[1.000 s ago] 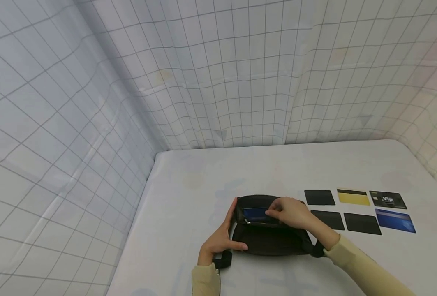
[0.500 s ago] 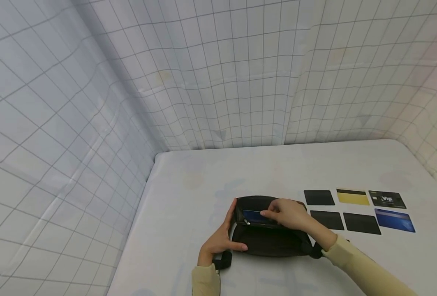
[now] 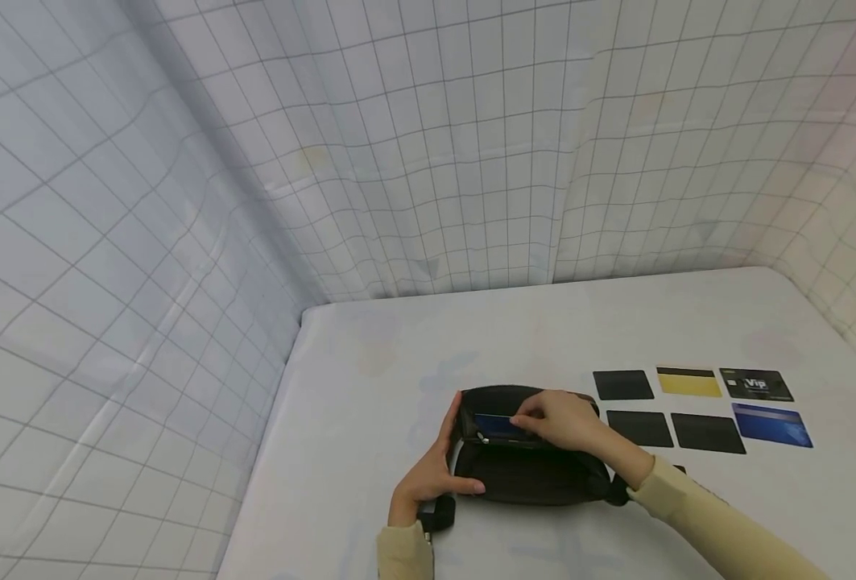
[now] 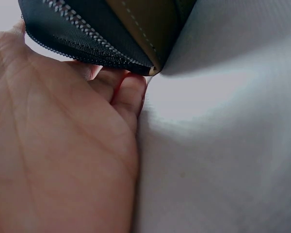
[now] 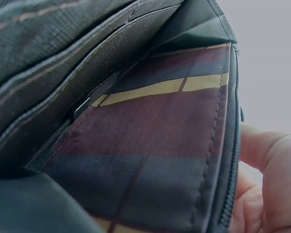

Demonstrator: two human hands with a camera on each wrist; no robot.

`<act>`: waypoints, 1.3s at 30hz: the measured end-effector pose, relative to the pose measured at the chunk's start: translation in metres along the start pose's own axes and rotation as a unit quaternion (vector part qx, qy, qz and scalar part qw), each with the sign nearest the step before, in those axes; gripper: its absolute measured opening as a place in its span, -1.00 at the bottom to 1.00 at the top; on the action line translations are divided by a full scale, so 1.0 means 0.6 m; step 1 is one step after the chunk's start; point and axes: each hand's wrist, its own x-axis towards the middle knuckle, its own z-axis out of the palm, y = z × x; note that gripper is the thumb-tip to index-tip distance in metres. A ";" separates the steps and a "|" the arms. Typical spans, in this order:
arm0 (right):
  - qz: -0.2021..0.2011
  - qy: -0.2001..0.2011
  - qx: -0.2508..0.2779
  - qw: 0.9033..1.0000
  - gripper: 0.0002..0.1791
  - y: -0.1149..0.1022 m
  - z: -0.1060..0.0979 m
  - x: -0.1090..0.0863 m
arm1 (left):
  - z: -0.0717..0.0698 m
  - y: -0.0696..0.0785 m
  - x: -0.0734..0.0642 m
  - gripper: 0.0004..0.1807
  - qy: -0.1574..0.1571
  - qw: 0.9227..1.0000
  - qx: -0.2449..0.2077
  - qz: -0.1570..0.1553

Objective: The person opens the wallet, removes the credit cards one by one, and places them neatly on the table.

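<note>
A black zip wallet (image 3: 525, 475) lies unfolded on the white table, near its front. My left hand (image 3: 428, 477) holds the wallet's left end, thumb on the front part and fingers along the side. In the left wrist view its fingers reach behind the wallet's toothed zip edge (image 4: 94, 39). Inside the wallet's middle section lies a dark blue card (image 3: 494, 425), mostly tucked in. My right hand (image 3: 568, 420) pinches at the right of that card, its fingertips partly hidden. The right wrist view shows card slots (image 5: 77, 82) and a striped maroon lining (image 5: 145, 126).
To the right lie cards in two rows: a black card (image 3: 623, 385), a gold card (image 3: 688, 383) and a VIP card (image 3: 757, 385) behind, two black ones and a bright blue card (image 3: 771, 424) in front. White gridded curtains (image 3: 428, 161) surround the table.
My right fingertips have shifted slightly left along the blue card, and less of the card shows. My left hand and the wallet have hardly moved. The head view has tilted a little.
</note>
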 end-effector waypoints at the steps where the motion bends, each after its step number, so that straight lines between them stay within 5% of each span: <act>1: 0.001 -0.001 0.000 1.000 -0.78 0.000 0.000 0.000 | 0.000 0.002 -0.001 0.32 0.000 1.000 0.003 -0.004; 12: -0.011 0.014 -0.008 1.000 -0.75 0.002 -0.002 -0.006 | 0.000 0.059 -0.005 0.35 -0.014 1.000 0.012 -0.014; 23: -0.006 0.030 -0.020 0.999 -0.75 0.000 -0.007 -0.009 | 0.000 0.002 0.001 0.36 0.000 1.000 0.014 -0.005; 39: 0.003 0.019 0.036 0.999 -0.74 0.000 -0.017 -0.016 | 0.000 -0.001 -0.001 0.35 0.006 1.000 -0.001 -0.005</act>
